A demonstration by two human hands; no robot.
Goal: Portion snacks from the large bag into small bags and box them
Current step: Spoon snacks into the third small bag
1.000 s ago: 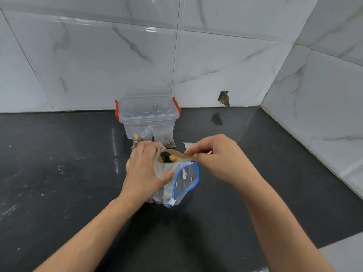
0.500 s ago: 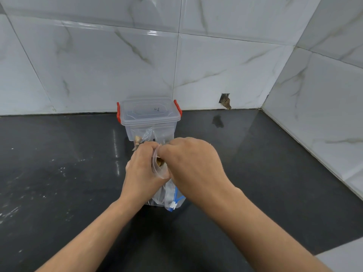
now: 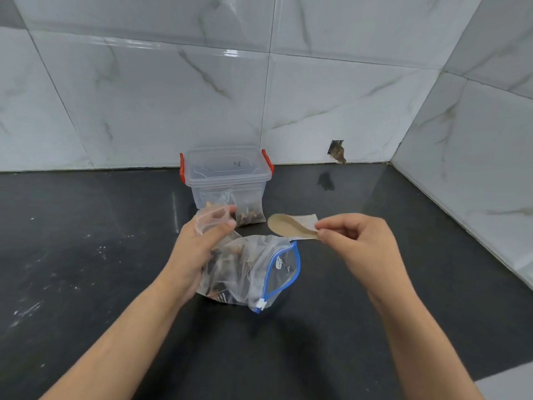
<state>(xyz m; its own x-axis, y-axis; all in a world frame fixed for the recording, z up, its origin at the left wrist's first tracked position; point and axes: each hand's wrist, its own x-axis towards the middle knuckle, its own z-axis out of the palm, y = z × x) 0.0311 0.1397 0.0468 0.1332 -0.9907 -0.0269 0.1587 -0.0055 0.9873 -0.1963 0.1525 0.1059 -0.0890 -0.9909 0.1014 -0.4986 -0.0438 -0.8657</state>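
On the glossy black stone desk point(image 3: 86, 284), the left hand point(image 3: 199, 249) is farthest left of the things in play; its thumb and fingers point(image 3: 223, 226) pinch the open rim of a small clear plastic bag point(image 3: 212, 219), holding the mouth wide. Behind it, near the white marble-tiled wall point(image 3: 144, 96), stands a clear plastic box with red side latches point(image 3: 226, 174), its lid on; small filled bags show through its front wall. Just below and right of the left hand lies the large clear zip bag with a blue slider edge point(image 3: 259, 272), slumped on the desk with dark and tan snacks inside, its mouth facing right. Beyond it a flat, clear empty bag point(image 3: 305, 219) lies on the desk. To the right, the right hand point(image 3: 360, 243) pinches the handle of a tan wooden spoon point(image 3: 285, 225) between thumb and fingers, the empty bowl pointing left, held above the desk between the box and the large bag.
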